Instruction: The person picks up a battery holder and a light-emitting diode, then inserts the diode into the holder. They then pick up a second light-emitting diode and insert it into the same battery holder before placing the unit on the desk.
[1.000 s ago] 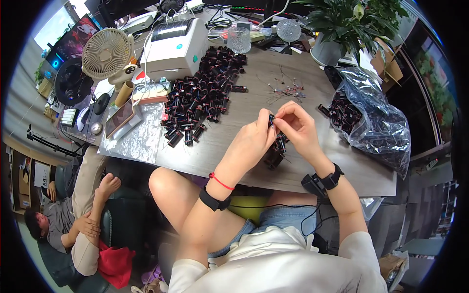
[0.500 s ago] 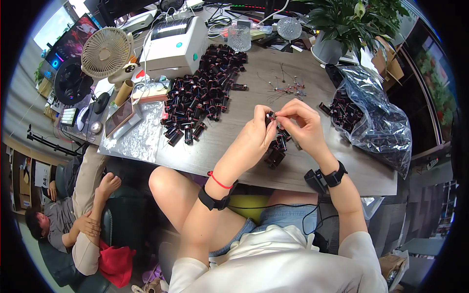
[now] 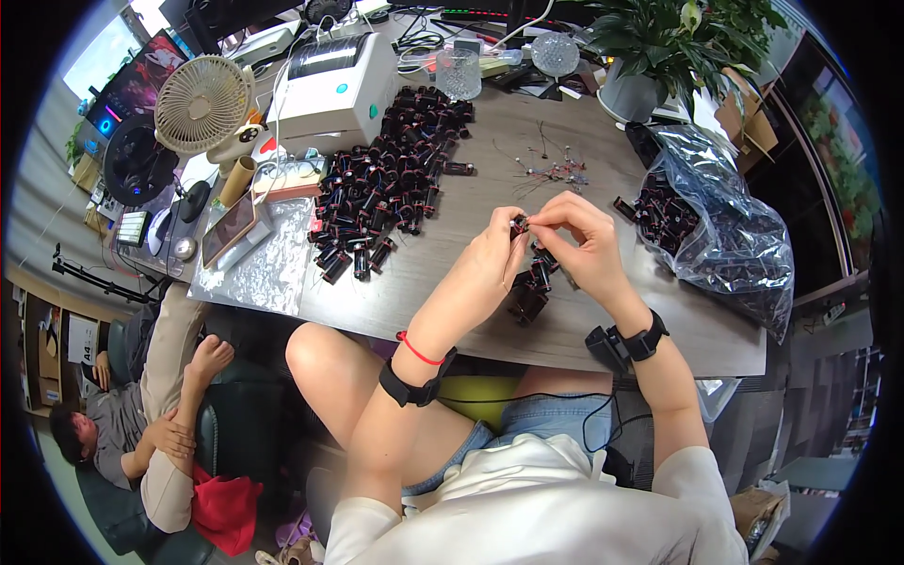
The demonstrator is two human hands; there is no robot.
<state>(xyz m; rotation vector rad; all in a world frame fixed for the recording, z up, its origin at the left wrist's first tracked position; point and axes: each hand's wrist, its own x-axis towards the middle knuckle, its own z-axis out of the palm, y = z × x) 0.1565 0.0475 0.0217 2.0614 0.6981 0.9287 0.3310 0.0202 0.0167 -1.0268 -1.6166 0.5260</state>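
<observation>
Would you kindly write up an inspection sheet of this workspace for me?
Surface: grey table, parts spread over it.
Work things: small black part at the fingertips; pile of black parts to the left; small cluster below the hands; loose wires beyond; plastic bag with more parts, right.
Clutter: white printer, phone, glass cup, potted plant.
Hands: left hand holds the small black part; right hand has fingertips at it, grip unclear.
Cables: white cable by the printer; black cable across the lap.
Surroundings: another person seated at left.
</observation>
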